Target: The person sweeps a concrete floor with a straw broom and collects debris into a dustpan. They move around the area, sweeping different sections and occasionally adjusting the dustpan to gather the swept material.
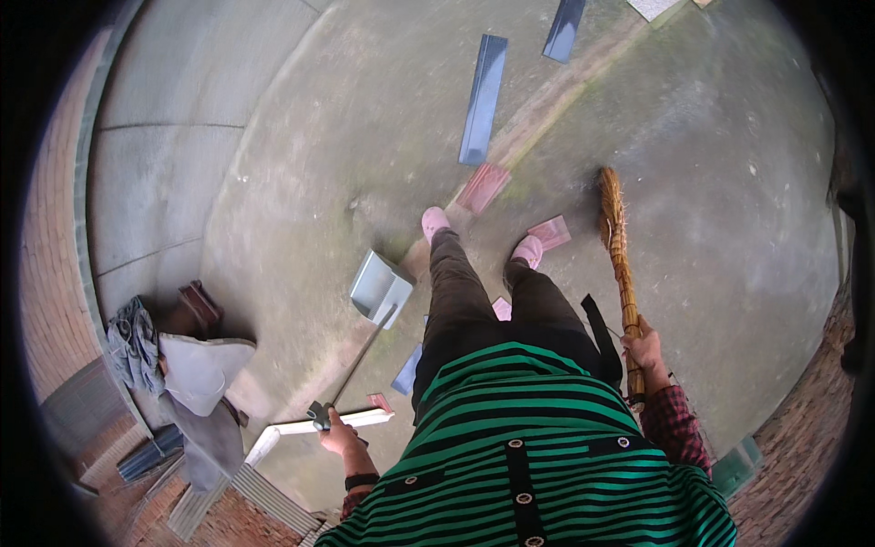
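Note:
My left hand (340,434) is closed on the handle end of a long-handled dustpan (372,290), whose grey pan is on the concrete floor left of my feet. On the right, my right hand (643,345) grips a straw broom (618,253) by its bound handle, with the bristles pointing ahead of me. Between the two tools are my legs, with pink shoes on my feet. A reddish tile (483,187) lies just ahead of my left foot, and another reddish piece (550,232) touches my right shoe.
Two blue strips (483,102) (565,31) lie farther ahead on the floor. A smaller blue piece (408,370) and a white pipe (321,425) are near my left hand. Grey cloth (135,345) and a pale sheet (205,369) lie at left, near a brick wall (58,253).

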The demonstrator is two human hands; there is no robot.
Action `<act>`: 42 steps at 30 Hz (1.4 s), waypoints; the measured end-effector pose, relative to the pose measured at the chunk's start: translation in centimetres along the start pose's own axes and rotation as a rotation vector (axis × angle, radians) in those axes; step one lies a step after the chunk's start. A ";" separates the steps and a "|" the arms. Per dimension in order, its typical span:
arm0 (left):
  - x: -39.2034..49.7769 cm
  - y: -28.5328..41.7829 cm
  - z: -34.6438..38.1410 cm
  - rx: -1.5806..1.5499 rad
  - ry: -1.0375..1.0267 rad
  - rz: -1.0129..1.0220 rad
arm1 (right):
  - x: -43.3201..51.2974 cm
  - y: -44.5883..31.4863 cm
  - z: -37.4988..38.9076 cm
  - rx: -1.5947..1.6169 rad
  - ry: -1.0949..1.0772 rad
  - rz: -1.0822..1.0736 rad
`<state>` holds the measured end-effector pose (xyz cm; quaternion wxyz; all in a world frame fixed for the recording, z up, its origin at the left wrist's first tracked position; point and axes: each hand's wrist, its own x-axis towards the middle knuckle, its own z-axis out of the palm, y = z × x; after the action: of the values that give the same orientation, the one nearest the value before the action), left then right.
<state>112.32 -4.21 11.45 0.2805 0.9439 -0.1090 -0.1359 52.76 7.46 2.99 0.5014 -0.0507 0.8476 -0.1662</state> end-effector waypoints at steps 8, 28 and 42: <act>-0.9 2.4 1.7 0.023 -0.069 0.095 | -0.5 -0.1 0.2 0.111 0.005 0.021; 1.0 4.3 6.0 -0.004 -0.186 0.070 | 3.3 -11.6 0.4 0.205 -0.080 -0.139; 6.2 3.4 5.9 -0.028 -0.189 0.093 | 7.9 -12.7 3.8 0.264 -0.082 -0.033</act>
<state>115.85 -11.64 7.41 0.2883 0.9167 -0.1768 -0.2127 51.13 -7.37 -0.99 0.5350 -0.0048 0.7963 -0.2823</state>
